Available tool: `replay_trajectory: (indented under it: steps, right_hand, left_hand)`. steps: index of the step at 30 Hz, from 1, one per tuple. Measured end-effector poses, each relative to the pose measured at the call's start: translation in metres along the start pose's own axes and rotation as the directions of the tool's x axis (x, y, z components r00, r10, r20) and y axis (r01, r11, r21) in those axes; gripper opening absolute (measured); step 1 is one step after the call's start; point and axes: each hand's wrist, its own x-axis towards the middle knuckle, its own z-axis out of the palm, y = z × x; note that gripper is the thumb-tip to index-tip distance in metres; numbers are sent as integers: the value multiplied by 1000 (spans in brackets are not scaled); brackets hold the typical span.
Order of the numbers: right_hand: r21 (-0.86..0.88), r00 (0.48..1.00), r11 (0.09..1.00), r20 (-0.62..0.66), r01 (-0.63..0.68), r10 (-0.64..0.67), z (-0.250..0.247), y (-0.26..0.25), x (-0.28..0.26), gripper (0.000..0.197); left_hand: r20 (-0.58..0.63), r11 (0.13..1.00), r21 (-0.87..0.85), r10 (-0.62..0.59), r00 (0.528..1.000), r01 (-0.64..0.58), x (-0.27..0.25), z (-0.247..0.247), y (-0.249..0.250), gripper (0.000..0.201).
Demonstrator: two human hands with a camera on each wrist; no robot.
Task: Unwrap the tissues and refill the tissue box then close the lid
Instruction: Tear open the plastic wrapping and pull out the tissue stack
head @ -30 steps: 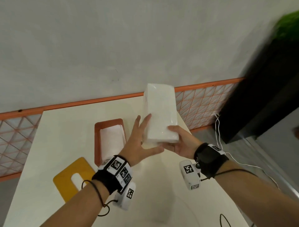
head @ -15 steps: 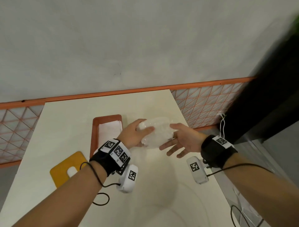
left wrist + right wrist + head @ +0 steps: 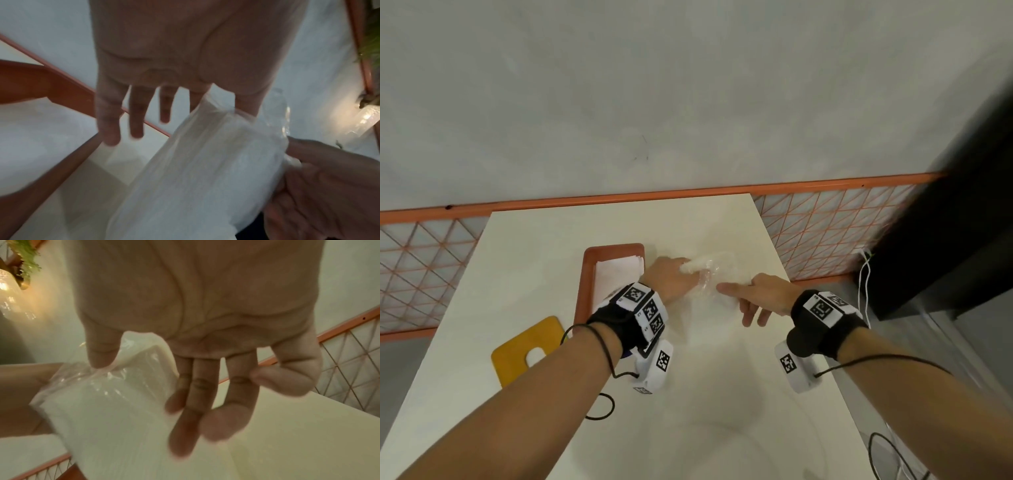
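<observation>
Tissue pack (image 3: 714, 270) down on table (image 3: 544, 246), just right of orange tissue box (image 3: 585, 281), plastic wrap still on. Left hand (image 3: 671, 277) gripping pack's near end; right hand (image 3: 760, 294) loose, index finger touching wrap. Box open, some tissues inside. Yellow lid (image 3: 517, 356) off, near left. Remaining: unwrapping, refilling, closing.

A plain indoor room (home or office, cannot tell): cream table (image 3: 551, 240), grey wall (image 3: 688, 85), orange lattice railing (image 3: 825, 226).

Bare forearms — each wrist wears a black strap (image 3: 822, 318) bearing white black-patterned tags and thin black cords.
</observation>
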Motion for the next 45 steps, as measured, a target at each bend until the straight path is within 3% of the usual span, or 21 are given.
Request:
replay_trajectory:
  steps: [2, 5, 8, 10, 12, 16, 22, 26, 28, 33, 36, 38, 42, 43, 45]
  right_hand:
    - [-46, 983, 998, -176, 49, -56, 2, 1, 4, 71]
    - [19, 874, 973, -444, 228, -196, 5, 1, 8, 63]
    - [-2, 759, 883, -510, 469, -404, 9, -6, 6, 48]
    - [-115, 719, 862, -503, 494, -479, 10, -9, 6, 34]
    - [-191, 718, 858, -479, 476, -505, 11, -11, 7, 27]
    - [-101, 716, 861, -512, 498, -474, 13, -12, 5, 20]
    - [-109, 752, 925, -552, 364, -361, 13, -25, 5, 15]
    - [-235, 729, 927, -571, 294, -376, 15, -30, 6, 14]
    - [-229, 718, 903, -549, 364, -428, 16, -31, 6, 11]
    - [-31, 715, 849, -524, 527, -463, 12, -20, 5, 8]
    - [-36, 731, 853, -497, 521, -468, 8, -12, 7, 10]
    - [-25, 751, 863, -481, 505, -453, 7, -13, 6, 11]
    - [270, 862, 856, -392, 441, -321, 2, -19, 4, 41]
    - [267, 865, 860, -389, 435, -317, 0, -20, 4, 46]
    - [95, 827, 889, -424, 447, -370, -3, -17, 4, 45]
  left_hand:
    - [-95, 991, -67, 110, 989, -116, 1, 3, -1, 42]
    - [-153, 958, -212, 164, 975, -194, -1, 11, -4, 36]
    - [-182, 918, -320, 181, 966, -232, -7, 17, -5, 25]
    - [-160, 874, -452, 121, 980, -181, -15, 17, -6, 28]
    - [-164, 842, -508, 115, 980, -183, -20, 17, -9, 29]
    - [-256, 871, -417, 160, 953, -258, -25, 19, -9, 31]
    - [-269, 877, -405, 157, 950, -260, -25, 26, -13, 27]
    - [-243, 878, -409, 159, 957, -250, -24, 24, -20, 38]
    - [-237, 890, -389, 152, 959, -238, -23, 22, -23, 40]
    - [-244, 903, -379, 111, 963, -200, -19, 20, -26, 34]
    - [-231, 899, -391, 110, 967, -196, -23, 21, -21, 29]
    - [-219, 895, -403, 107, 970, -189, -25, 22, -15, 35]
    - [-208, 902, -393, 103, 973, -179, -28, 22, -7, 45]
    - [-213, 905, -384, 105, 971, -182, -27, 21, -7, 45]
    - [-214, 906, -380, 110, 971, -186, -26, 21, -8, 46]
